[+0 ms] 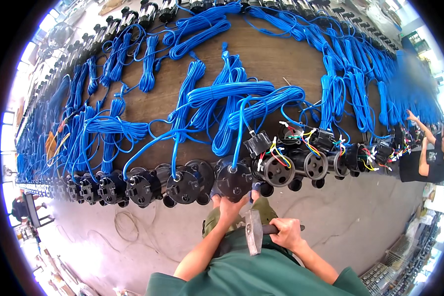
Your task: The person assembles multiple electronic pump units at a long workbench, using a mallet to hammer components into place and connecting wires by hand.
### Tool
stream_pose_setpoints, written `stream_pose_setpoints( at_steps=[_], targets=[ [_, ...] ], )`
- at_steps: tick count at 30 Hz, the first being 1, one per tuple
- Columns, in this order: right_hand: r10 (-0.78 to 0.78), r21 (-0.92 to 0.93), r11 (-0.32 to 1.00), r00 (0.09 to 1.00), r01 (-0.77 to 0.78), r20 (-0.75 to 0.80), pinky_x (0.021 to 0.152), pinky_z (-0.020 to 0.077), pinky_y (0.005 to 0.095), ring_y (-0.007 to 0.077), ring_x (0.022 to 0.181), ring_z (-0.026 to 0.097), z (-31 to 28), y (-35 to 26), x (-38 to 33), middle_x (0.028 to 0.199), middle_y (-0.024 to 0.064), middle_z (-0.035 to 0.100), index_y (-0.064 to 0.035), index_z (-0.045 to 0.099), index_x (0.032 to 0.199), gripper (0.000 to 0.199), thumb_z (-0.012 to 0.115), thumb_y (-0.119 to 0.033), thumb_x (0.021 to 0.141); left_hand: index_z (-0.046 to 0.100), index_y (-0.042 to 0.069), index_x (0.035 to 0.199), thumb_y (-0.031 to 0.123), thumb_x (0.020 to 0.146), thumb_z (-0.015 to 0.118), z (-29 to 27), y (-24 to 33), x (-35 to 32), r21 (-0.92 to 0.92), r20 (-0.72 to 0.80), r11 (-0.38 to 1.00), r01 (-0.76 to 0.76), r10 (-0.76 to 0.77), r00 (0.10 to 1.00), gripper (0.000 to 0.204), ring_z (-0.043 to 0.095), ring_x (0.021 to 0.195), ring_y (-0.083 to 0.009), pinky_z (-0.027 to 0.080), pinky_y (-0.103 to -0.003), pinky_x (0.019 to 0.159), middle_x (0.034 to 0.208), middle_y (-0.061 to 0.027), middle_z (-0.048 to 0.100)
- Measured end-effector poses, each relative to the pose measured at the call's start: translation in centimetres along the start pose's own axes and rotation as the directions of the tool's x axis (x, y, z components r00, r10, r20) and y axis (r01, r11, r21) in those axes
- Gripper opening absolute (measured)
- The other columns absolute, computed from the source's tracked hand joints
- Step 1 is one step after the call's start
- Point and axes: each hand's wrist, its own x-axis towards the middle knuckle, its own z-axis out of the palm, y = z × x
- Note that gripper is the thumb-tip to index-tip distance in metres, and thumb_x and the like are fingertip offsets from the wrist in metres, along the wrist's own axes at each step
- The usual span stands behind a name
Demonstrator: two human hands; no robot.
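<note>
Black cylinder [234, 184] is located at the middle of the near edge of the tabletop [276, 56], with its round, capped end turned toward the person. A blue cable [239, 140] is led out of the cap's upper part and run to tied blue cable bundles [232, 93] laid farther in on the tabletop. The lower rim of the cap is touched by the left hand [232, 209]; its fingers are partly hidden, so whether the cylinder is gripped or only supported cannot be told.

A hammer [254, 236] is held in the right hand [287, 233], with the fingers closed around the handle. The hammer head is positioned to the left of that hand, apart from the cap, in front of the green shirt [251, 274].

Capped cylinders [183, 188] are lined up along the near edge toward the left corner. Toward the right corner, open-ended cylinders [279, 173] are arranged, with coloured wires [311, 143] exposed. A co-worker [435, 155] is seen beside the right edge, with one hand raised near the blue bundles there.
</note>
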Motion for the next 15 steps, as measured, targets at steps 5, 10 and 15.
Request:
stream_pose_setpoints(
  at_steps=[5,10,15],
  targets=[
    [0.163,0.237,0.957,0.986,-0.168,0.042,0.058,0.0513,0.0399,0.0350,0.061,0.065,-0.9,0.2,-0.7,0.075,0.0151,0.068,-0.0027,0.070,0.090,0.018,0.080,-0.011,0.078,0.062,-0.003,0.132,0.029,0.079,0.089,0.4,3.5,-0.5,0.135,-0.060,0.989,0.061,-0.053,0.997,0.068,0.072,0.102,-0.0219,0.055,-0.035,0.089,0.122,-0.0142,0.073],
    [0.190,0.460,0.871,0.982,-0.171,0.005,0.056,0.0472,0.0369,0.0248,0.058,0.059,-3.5,-0.8,1.9,0.072,0.0138,0.065,0.0017,0.068,0.092,0.018,0.078,-0.014,0.090,0.064,0.005,0.133,0.024,0.077,0.084,0.8,-0.2,1.2,0.281,-0.125,0.955,-0.097,0.137,0.983,0.062,0.069,0.105,-0.0261,0.054,-0.040,0.091,0.118,-0.0134,0.073],
    [0.355,0.466,0.797,0.922,-0.384,0.152,0.057,0.0407,0.0353,0.0141,0.060,0.044,-1.6,-1.2,4.2,0.063,0.0027,0.049,-0.0010,0.060,0.084,0.027,0.074,-0.019,0.097,0.069,0.005,0.120,0.019,0.071,0.083,1.1,0.4,1.4,0.161,-0.159,0.979,-0.122,0.148,0.976,0.053,0.067,0.094,-0.0256,0.054,-0.040,0.088,0.106,-0.0099,0.072]
  ],
)
